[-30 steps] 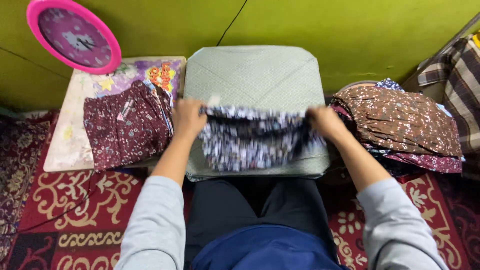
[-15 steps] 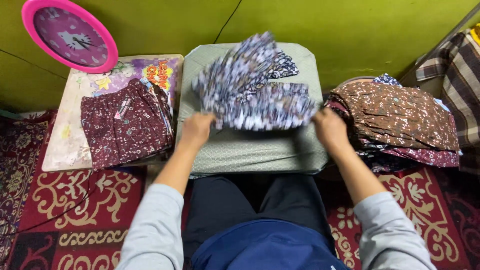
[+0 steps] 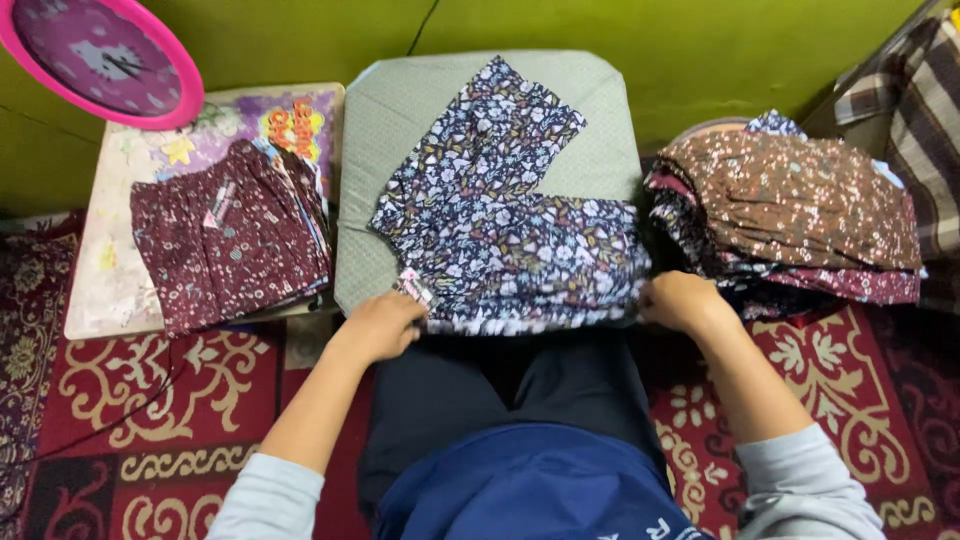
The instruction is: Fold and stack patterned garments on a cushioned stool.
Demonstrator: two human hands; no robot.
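Since half a second ago the dark blue floral garment [image 3: 510, 240] has been coming down from mid-air and is now lying flat on the grey-green padded board [image 3: 390, 130], one leg running off toward the far side, the waistband lying along the near edge. Both hands have been drawing back to that near edge.

The left hand [image 3: 378, 326] is pinching the near left corner of the garment, right beside a small pink-and-white tag [image 3: 412, 286] that is sticking out of the cloth. The right hand [image 3: 680, 300] is curling its fingers around the near right corner; whether they are gripping or only pressing, I cannot tell.

Doing this well is, in my judgement, a matter of pulling both corners evenly so the waistband is sitting straight on the board, and smoothing out the bunched cloth on the right side.

At left, a maroon floral stack [image 3: 230, 235] is resting on a flat rectangular package [image 3: 110, 260], pale with purple and yellow cartoon printing. A round pink-rimmed clock [image 3: 95, 55] is leaning at far left. At right, a brown floral pile [image 3: 790, 200] is sitting just beside the board, over a red patterned carpet [image 3: 190, 400].
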